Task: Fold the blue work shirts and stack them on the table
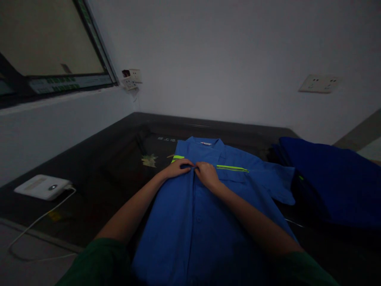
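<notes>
A blue short-sleeved work shirt point(238, 222) with yellow-green stripes lies face up on the dark glossy table point(98, 171), its collar pointing away from me. My left hand point(179, 168) pinches the edge of the front placket below the collar. Close against it, my right hand point(206, 173) grips the other side of the front opening, fingertips nearly meeting the left ones. Any button between the fingers is hidden. Below the hands the two front edges lie side by side, and a button point(199, 219) shows on the right-hand panel. The right-hand sleeve point(281, 180) is spread outward.
Folded dark-blue cloth point(336, 178) is stacked at the right, close to the sleeve. On the left sits a white box-shaped device point(44, 186) with a white cable point(38, 218) running off the table edge. Wall sockets point(318, 83) and a window point(53, 43) are behind.
</notes>
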`<state>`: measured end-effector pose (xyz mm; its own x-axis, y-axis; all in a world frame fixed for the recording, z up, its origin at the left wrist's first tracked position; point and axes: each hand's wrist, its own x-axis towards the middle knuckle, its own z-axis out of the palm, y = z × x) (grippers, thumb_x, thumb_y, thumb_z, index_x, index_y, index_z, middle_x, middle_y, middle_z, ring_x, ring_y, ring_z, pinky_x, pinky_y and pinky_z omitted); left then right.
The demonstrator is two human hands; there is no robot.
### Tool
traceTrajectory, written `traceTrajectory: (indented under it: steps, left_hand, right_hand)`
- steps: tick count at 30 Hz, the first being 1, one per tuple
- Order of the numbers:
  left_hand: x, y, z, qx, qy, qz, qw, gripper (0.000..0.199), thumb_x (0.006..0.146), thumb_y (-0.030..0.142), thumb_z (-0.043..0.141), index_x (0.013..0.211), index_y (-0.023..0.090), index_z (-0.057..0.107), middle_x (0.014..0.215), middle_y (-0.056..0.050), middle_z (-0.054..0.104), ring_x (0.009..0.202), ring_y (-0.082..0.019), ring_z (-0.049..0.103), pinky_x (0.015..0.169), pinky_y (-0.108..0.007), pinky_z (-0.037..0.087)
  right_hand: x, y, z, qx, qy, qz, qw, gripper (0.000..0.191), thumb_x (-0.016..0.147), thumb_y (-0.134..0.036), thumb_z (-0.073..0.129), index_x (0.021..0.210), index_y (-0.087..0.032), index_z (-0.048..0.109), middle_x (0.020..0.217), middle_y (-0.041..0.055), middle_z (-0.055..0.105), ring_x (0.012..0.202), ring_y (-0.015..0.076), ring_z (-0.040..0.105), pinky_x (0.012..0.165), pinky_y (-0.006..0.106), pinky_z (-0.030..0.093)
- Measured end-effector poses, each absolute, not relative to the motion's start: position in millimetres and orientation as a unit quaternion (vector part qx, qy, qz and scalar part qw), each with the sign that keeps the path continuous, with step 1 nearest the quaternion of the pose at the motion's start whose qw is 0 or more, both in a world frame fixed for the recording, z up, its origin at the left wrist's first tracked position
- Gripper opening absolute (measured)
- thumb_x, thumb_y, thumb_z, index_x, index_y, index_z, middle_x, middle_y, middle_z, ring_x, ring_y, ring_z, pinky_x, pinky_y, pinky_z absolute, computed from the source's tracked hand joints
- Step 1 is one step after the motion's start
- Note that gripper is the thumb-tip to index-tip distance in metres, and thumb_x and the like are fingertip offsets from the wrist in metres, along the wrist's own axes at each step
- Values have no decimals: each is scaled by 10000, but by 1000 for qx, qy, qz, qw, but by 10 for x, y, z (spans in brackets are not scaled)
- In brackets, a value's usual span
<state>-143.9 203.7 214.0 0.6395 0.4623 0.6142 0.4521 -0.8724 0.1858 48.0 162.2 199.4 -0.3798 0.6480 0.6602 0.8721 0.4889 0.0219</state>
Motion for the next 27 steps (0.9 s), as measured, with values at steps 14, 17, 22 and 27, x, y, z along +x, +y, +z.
traceTrajectory:
  steps: [14, 17, 22, 27]
  left_hand:
    - [-1425, 2120, 2075, 908, 222, 356, 6, 192, 845, 347, 635, 882, 163, 674, 948, -69, 669, 941, -186, 608, 914, -341, 455]
    - [-1427, 2137, 2062, 905, 230, 358, 0, 191, 853, 344, 624, 883, 160, 663, 942, -68, 662, 940, -186, 603, 908, -333, 451]
    - [-1427, 2168, 2041, 912, 220, 344, -37, 191, 879, 339, 596, 916, 161, 657, 947, -61, 648, 942, -187, 591, 895, -326, 443]
    - [-1416, 2174, 2047, 915, 222, 334, -47, 209, 878, 380, 605, 897, 179, 659, 940, -48, 627, 947, -186, 576, 900, -333, 433]
  right_hand:
    - [644, 1588, 1756, -420, -811, -173, 368, 111, 888, -200, 555, 949, -167, 642, 975, 74, 659, 976, 210, 573, 827, 296, 443]
    - [589, 1601, 1753, -410, -813, -170, 377, 108, 882, -179, 557, 921, -175, 657, 979, 65, 657, 984, 206, 567, 843, 296, 442]
    - [664, 1628, 1682, -374, -833, -141, 382, 154, 878, -164, 579, 982, -172, 693, 1067, 71, 645, 1030, 201, 542, 929, 320, 421]
    - [821, 1644, 1621, -374, -822, -150, 402, 224, 840, -177, 645, 1062, -165, 674, 1073, 88, 624, 1028, 212, 531, 927, 343, 423]
